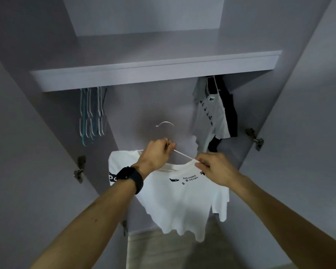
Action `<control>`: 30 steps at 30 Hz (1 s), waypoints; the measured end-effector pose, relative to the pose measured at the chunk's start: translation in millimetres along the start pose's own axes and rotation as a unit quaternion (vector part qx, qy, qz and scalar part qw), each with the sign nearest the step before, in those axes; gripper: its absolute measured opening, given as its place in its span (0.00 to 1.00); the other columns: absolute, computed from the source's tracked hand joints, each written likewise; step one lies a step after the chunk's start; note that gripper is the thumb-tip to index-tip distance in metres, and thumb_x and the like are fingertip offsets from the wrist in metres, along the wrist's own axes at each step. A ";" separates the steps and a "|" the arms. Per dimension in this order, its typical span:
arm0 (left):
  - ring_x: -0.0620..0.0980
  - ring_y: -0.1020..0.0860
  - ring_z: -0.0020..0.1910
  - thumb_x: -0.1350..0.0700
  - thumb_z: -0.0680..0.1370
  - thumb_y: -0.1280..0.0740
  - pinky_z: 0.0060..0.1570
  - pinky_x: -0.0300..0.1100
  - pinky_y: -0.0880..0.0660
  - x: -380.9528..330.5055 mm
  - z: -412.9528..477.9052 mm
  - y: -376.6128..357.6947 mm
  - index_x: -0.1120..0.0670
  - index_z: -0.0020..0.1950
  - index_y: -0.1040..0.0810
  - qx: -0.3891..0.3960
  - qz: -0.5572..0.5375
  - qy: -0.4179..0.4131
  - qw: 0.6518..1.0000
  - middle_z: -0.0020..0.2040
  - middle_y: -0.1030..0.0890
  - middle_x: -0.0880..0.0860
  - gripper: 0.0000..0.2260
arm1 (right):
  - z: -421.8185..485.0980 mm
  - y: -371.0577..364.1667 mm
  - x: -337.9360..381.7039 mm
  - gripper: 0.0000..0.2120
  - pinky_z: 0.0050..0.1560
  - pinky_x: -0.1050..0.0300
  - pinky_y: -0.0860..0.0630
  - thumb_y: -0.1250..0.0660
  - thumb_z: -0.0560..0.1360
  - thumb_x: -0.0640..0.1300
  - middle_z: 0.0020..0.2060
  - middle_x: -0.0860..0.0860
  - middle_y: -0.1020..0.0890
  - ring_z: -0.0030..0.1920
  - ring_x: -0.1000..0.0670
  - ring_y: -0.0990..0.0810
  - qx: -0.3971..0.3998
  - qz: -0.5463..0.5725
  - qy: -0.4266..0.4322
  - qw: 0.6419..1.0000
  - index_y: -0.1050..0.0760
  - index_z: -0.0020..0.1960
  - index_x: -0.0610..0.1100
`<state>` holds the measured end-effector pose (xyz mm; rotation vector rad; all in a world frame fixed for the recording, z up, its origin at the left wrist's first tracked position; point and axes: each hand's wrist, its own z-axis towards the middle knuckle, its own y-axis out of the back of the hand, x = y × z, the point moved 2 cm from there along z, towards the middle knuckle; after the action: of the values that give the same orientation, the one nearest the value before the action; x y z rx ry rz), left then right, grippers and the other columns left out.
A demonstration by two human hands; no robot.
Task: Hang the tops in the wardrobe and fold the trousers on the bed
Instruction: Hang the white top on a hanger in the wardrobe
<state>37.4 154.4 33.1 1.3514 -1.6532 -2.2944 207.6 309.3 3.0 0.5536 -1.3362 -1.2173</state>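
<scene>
The left hand [157, 153] gripped the hanger [164, 122] neck; the right hand [216, 168] pinched the T-shirt [182, 200] collar. In my judgement the collar needed seating over the bare arm before hanging.

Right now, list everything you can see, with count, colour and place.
T-shirt: one, white with black prints, held before the open wardrobe, partly on the hanger.
hanger: one, white with metal hook, inside the T-shirt's neck.
empty hangers: several, white and teal, under the shelf, left.
hung tops: at least two, pale and black, under the shelf, right.
shelf: one, pale grey, across the wardrobe.
hinges: three, metal, at the wardrobe's sides.
floor: beige, below.
watch: one, black, left wrist.
left hand: grips the hanger below its hook.
right hand: pinches the T-shirt's collar.
</scene>
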 end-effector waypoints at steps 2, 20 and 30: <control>0.59 0.22 0.46 0.46 0.84 0.39 0.43 0.46 0.28 -3.6 6.0 0.9 0.55 0.47 0.23 0.008 0.031 0.003 0.999 0.42 0.18 0.54 0.14 | 0.5 0.8 6.1 0.06 0.45 0.52 0.30 0.33 0.80 0.44 0.41 0.46 0.18 0.45 0.42 0.21 0.023 -0.028 -0.012 0.999 0.21 0.51 0.41; 0.59 0.55 0.82 0.45 0.80 0.38 0.77 0.65 0.56 -87.1 89.2 73.9 0.46 0.83 0.51 -0.286 0.357 -0.140 0.878 0.83 0.55 0.56 0.35 | 83.6 54.1 -34.1 0.08 0.44 0.56 0.26 0.35 0.74 0.41 0.47 0.43 0.15 0.51 0.40 0.18 0.064 -0.032 -0.216 0.974 0.20 0.49 0.38; 0.58 0.56 0.82 0.41 0.85 0.50 0.75 0.67 0.61 -51.1 168.5 52.7 0.45 0.83 0.56 -0.454 0.354 -0.160 0.802 0.83 0.56 0.55 0.29 | 157.3 10.9 -107.9 0.07 0.48 0.48 0.18 0.34 0.72 0.43 0.39 0.45 0.15 0.45 0.41 0.16 -0.057 0.082 -0.254 0.962 0.28 0.36 0.45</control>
<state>-61.2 284.1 118.1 0.1036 -0.6242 -2.2908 88.5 458.7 3.2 0.0380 -1.6872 -1.3386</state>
